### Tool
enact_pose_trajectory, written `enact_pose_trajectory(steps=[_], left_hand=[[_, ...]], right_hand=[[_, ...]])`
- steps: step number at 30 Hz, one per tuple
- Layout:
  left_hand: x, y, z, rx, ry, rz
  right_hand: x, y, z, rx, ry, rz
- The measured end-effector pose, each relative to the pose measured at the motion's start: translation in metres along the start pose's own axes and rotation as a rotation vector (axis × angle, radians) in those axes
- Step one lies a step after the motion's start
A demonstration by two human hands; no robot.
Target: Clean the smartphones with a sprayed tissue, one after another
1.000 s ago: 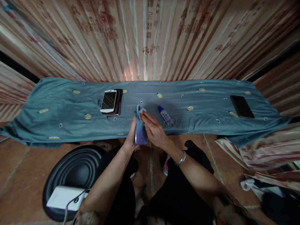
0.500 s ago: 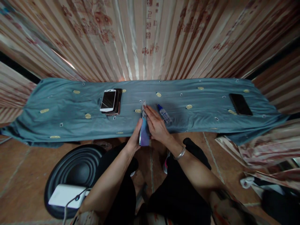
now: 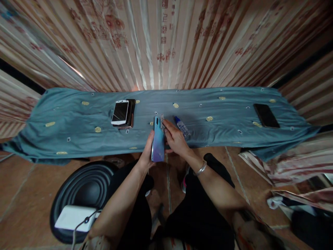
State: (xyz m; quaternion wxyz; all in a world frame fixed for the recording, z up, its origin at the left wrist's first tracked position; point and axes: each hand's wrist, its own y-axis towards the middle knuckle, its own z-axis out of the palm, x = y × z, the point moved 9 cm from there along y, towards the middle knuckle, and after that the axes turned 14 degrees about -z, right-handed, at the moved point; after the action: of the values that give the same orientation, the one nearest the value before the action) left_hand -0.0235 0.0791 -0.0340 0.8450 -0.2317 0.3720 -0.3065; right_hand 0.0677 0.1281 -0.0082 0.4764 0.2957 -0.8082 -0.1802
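My left hand (image 3: 147, 152) grips a phone with a blue-to-purple back (image 3: 158, 143), holding it upright along its left edge above the near edge of the blue-grey cloth (image 3: 65, 132). My right hand (image 3: 177, 140) presses a small pale wipe (image 3: 162, 122) against the phone's right side near its top. A small clear spray bottle with a blue cap (image 3: 182, 127) lies on the cloth just right of my right hand.
A stack of phones with a white one on top (image 3: 122, 113) lies left of centre on the cloth. A black phone (image 3: 266, 116) lies at the far right. On the floor at lower left are a black round speaker (image 3: 85, 187) and a white power bank (image 3: 75, 218).
The phone has turned so more of its coloured back faces me. My right hand with the wipe has slid from the phone's face to its right edge.
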Motion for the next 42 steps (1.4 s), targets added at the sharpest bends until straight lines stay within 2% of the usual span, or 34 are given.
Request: enact_pose_trajectory(steps=[6, 12, 17, 24, 33, 42], left_hand=[[0.001, 0.003, -0.005, -0.056, -0.108, -0.003], [-0.006, 0.004, -0.008, -0.055, -0.149, 0.084], [-0.009, 0.004, -0.006, -0.056, -0.152, 0.1], [-0.008, 0.005, -0.003, -0.066, -0.16, 0.099], [-0.025, 0.013, -0.018, -0.062, -0.171, 0.191], [-0.032, 0.018, -0.022, -0.067, -0.127, 0.213]], right_hand=[[0.007, -0.001, -0.001, 0.015, -0.027, -0.027], [0.033, 0.0, 0.002, 0.043, -0.005, -0.126], [0.05, 0.0, 0.001, 0.031, 0.014, -0.186], [0.053, 0.005, -0.002, 0.01, 0.009, -0.197], [0.062, -0.007, -0.004, 0.015, 0.163, -0.254], [0.06, -0.015, -0.013, 0.019, 0.305, -0.156]])
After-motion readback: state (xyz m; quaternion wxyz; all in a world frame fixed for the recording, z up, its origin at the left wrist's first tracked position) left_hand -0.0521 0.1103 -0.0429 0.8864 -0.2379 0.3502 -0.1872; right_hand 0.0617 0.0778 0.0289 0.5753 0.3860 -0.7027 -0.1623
